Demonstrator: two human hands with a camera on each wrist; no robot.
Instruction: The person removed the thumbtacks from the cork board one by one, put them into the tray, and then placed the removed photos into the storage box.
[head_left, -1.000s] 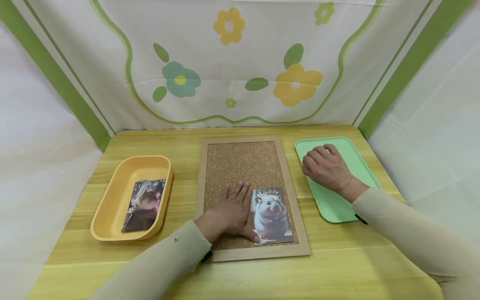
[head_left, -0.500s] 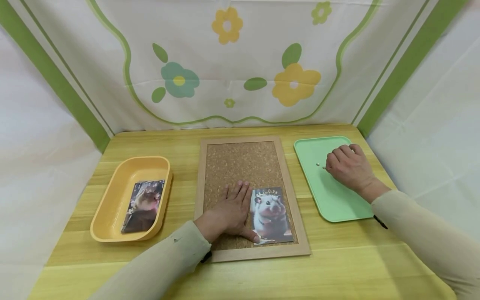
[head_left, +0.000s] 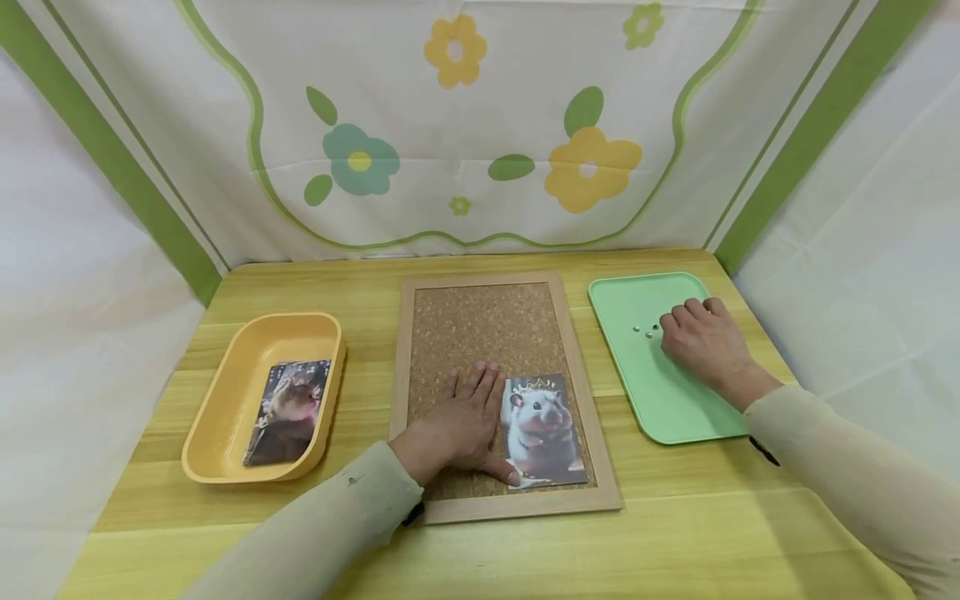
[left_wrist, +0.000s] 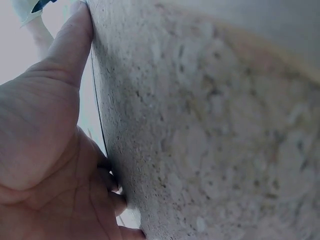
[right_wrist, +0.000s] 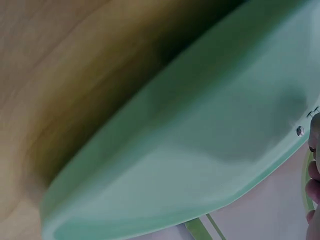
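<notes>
A corkboard (head_left: pixel 487 325) in a wooden frame lies in the middle of the table. On its lower right rests a photo card (head_left: pixel 543 429) of a white hamster with a gold crown. My left hand (head_left: pixel 465 425) lies spread flat on the cork, its thumb touching the card's lower left corner. Over the green tray (head_left: pixel 641 292) my right hand (head_left: pixel 701 342) has its fingers curled, close beside several small metal thumbtacks (head_left: pixel 648 335). A tack (right_wrist: pixel 300 131) also shows near the fingertips in the right wrist view. I cannot tell whether the fingers pinch one.
On the left stands a yellow bin (head_left: pixel 217 408) with dark photo cards (head_left: pixel 288 412) inside. A white curtain (head_left: pixel 450 125) with printed flowers hangs behind the wooden table (head_left: pixel 525 558).
My right hand has moved right across the tray and slightly toward me, uncovering the thumbtacks. The left hand and the hamster card have stayed in place.
</notes>
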